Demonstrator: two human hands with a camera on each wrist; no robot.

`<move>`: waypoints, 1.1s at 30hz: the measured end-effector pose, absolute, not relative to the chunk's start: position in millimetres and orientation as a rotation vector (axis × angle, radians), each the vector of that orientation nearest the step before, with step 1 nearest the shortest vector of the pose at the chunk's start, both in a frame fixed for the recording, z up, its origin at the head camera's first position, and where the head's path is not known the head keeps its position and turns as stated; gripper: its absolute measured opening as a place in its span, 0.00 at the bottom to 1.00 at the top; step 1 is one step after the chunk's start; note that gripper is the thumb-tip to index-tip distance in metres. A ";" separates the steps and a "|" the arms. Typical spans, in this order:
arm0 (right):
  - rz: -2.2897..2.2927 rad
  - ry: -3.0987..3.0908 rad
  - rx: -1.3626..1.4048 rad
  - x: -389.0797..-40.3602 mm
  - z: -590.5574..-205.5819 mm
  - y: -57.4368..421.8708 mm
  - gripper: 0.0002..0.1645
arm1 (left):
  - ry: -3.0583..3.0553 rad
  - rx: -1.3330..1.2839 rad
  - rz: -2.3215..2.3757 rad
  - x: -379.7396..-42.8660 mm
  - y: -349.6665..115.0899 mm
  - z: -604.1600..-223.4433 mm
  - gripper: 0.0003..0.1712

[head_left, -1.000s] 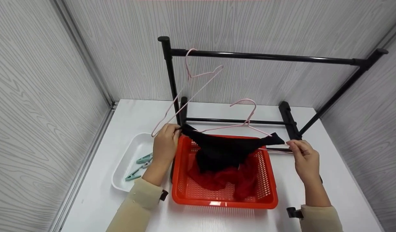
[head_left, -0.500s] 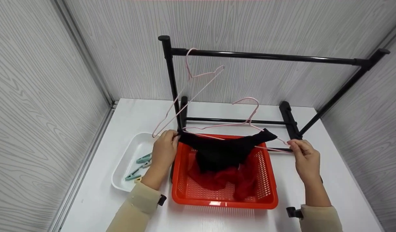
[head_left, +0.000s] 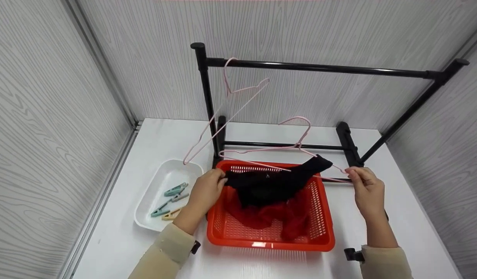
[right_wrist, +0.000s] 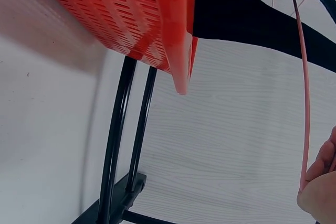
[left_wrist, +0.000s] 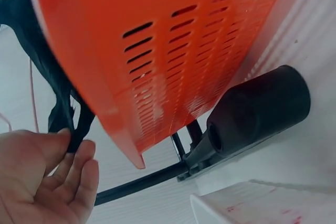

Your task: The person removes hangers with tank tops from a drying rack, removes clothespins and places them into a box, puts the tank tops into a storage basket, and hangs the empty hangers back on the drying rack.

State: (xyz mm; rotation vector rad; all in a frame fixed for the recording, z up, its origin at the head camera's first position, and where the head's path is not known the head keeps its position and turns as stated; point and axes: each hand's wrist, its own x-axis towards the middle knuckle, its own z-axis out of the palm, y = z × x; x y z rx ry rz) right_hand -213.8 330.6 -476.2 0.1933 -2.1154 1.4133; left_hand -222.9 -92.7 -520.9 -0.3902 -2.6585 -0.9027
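My left hand [head_left: 207, 190] pinches one strap of a black garment [head_left: 261, 190] over the basket's left side. The left wrist view shows the strap between thumb and fingers. A pink wire hanger [head_left: 299, 146] lies across the back of the red basket [head_left: 269, 245]. My right hand [head_left: 366, 192] pinches its right end. The garment's other strap loops round the hanger's right arm, as the pink wire [right_wrist: 304, 93] passing through the black fabric [right_wrist: 231, 14] shows. The hanger's left end is bare, above my left hand. The garment's lower part sits in the basket on red cloth [head_left: 261, 215].
A black rack [head_left: 316, 67] stands behind the basket. Another pink hanger [head_left: 227, 92] hangs at its left end. Left of the basket lies a white tray [head_left: 139, 209] with several clothes pegs [head_left: 175, 190]. Wood-patterned panels [head_left: 300, 31] enclose the table.
My left hand has moved down and right with the garment's left strap, off the hanger's left end, which now shows bare. The right strap has shifted slightly inward. My right hand has barely moved.
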 end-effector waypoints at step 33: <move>1.398 -2.136 0.249 -197.7 -447.5 306.2 0.06 | -2.398 -0.627 -0.555 -219.3 -70.6 -484.1 0.05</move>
